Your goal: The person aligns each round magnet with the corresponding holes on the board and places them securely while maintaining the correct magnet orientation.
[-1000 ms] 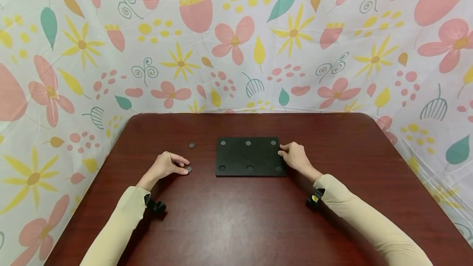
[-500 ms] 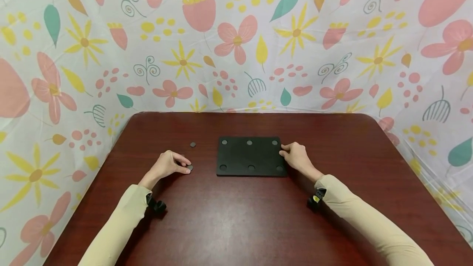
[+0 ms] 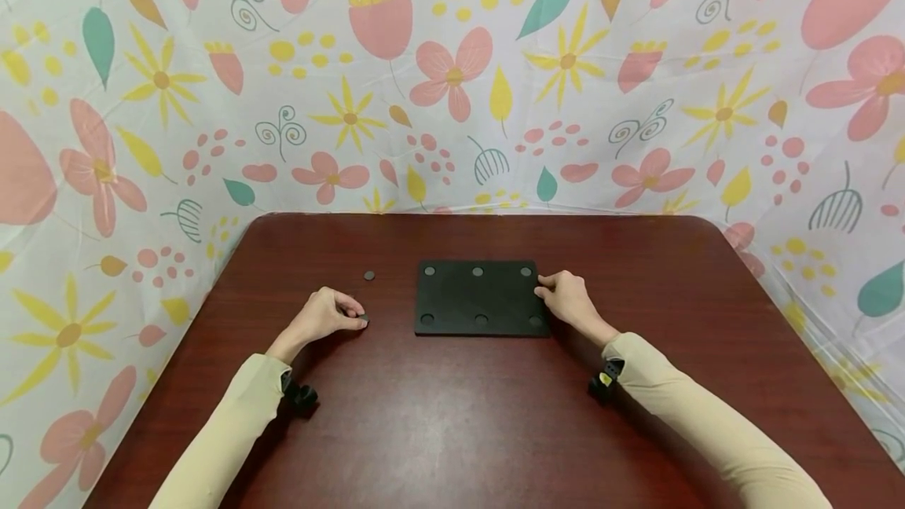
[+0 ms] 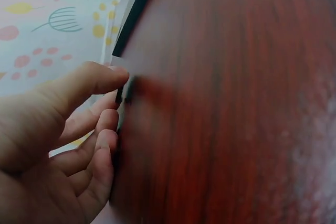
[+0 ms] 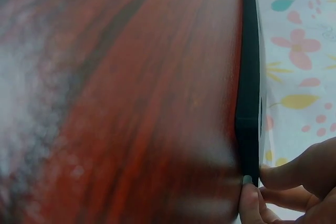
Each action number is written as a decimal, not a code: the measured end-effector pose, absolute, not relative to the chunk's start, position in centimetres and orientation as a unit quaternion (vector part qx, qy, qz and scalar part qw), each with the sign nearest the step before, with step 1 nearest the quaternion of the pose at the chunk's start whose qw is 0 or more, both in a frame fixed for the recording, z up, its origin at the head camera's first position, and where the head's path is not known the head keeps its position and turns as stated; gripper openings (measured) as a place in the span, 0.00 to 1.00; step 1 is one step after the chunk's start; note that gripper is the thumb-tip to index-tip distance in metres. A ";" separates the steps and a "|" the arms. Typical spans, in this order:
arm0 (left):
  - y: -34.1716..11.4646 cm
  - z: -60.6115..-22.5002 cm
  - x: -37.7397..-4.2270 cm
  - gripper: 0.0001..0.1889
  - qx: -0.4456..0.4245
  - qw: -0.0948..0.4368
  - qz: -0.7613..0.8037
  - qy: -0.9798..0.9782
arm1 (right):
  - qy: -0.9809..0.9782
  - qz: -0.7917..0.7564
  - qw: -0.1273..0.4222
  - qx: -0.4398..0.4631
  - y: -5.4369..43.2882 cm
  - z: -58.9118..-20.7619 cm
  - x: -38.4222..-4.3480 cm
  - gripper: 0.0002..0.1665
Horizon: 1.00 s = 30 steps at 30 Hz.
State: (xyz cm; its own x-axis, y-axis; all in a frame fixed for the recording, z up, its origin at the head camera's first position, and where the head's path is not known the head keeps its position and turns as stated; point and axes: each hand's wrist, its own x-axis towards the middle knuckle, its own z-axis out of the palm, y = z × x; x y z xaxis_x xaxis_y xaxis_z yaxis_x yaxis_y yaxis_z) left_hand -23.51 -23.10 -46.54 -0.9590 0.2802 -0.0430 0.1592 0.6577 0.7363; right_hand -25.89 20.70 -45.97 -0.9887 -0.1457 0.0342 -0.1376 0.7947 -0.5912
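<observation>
Hands (image 3: 325, 315) (image 3: 568, 298) pinch a round disc (image 3: 364, 318) and rectangular board (image 3: 481, 297).

Flat black board (image 3: 479, 297), grey discs (image 3: 477, 272) along far edge, loose disc (image 3: 369, 276) nearby, pinched disc (image 4: 119, 94)

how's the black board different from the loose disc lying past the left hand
The black board is rectangular, the loose disc round. The board is far larger than the disc. The right hand holds the board's edge; no hand touches the disc. Both are dark and lie flat on the table.
</observation>
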 end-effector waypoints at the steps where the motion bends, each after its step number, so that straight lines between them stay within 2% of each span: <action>1: -23.1 -46.5 -23.6 0.07 0.124 0.075 0.400 0.905 | 0.947 -0.311 0.006 -0.077 20.7 -46.0 -25.9 0.21; 12: -22.2 -46.3 -23.9 0.10 0.124 0.122 0.491 0.854 | 0.945 -0.318 0.006 -0.072 20.9 -46.2 -25.5 0.22; 23: -18.8 -45.9 -24.0 0.09 0.164 0.055 0.475 0.863 | 0.946 -0.313 -0.004 -0.080 20.8 -46.1 -25.9 0.21; 30: -17.3 -45.8 -23.8 0.09 0.173 0.046 0.468 0.865 | 0.946 -0.313 -0.004 -0.080 20.8 -46.1 -25.9 0.21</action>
State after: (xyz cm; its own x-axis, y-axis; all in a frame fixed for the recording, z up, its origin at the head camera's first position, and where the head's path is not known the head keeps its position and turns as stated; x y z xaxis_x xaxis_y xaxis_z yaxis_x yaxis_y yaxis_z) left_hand -23.84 -17.26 -45.79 -0.9360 0.3420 0.0831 0.2567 0.5017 0.8261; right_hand -25.92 20.81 -46.15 -0.9870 -0.1496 0.0583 -0.1549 0.7909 -0.5920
